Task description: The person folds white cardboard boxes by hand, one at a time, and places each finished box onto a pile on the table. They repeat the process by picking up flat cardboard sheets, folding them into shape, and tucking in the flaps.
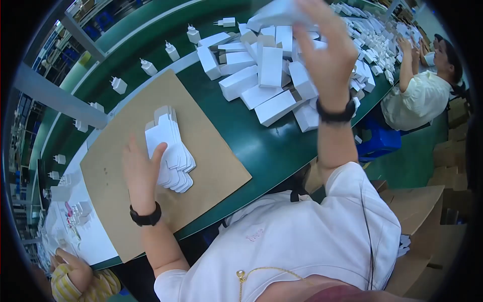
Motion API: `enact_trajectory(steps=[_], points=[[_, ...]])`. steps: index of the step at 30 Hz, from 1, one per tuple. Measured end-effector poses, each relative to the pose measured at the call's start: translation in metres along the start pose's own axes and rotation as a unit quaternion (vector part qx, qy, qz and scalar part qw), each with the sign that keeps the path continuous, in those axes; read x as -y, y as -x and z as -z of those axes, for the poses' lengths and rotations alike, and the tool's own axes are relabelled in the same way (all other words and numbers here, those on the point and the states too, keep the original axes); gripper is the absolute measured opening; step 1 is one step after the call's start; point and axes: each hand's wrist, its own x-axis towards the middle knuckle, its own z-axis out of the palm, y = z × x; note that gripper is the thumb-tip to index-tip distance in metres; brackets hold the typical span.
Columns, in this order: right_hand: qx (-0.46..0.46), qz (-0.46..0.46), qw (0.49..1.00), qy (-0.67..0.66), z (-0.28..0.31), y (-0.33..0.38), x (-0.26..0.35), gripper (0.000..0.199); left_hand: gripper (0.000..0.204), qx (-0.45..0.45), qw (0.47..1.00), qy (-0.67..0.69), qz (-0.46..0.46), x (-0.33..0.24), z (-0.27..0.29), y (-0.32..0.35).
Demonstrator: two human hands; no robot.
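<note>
My left hand (141,171) lies flat on a brown cardboard sheet (211,151), its thumb and fingertips touching a fanned stack of flat white carton blanks (173,151). A black band sits on that wrist. My right hand (327,48) is raised over the green table (261,146) and grips a white folded box (279,12), which is blurred at the top of the picture. Just below that hand lies a pile of assembled white boxes (266,75).
White plug adapters (148,66) stand in a row along the belt beyond the cardboard. A co-worker (420,95) sits at the right by more white boxes, with a blue stool (380,143) below. Brown cartons (427,211) stand at right. Another person's hand (70,264) is at lower left.
</note>
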Motion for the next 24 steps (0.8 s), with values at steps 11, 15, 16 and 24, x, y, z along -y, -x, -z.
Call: enact_trajectory(steps=[11, 15, 16, 24], points=[[0.209, -0.029, 0.972, -0.101, -0.029, 0.034, 0.003, 0.011, 0.050, 0.086, 0.979, -0.154, 0.103, -0.002, 0.012, -0.007], [0.271, -0.157, 0.887, -0.339, -0.058, 0.053, 0.043, 0.031, 0.036, 0.049, 0.991, 0.012, 0.121, -0.016, 0.022, -0.014], [0.382, -0.218, 0.828, -0.349, -0.048, 0.040, 0.063, 0.040, 0.031, 0.078, 0.976, 0.124, 0.164, -0.023, 0.025, -0.012], [0.344, -0.178, 0.823, -0.416, -0.051, 0.073, 0.116, 0.053, 0.016, 0.076, 0.944, 0.322, 0.013, -0.085, -0.002, 0.006]])
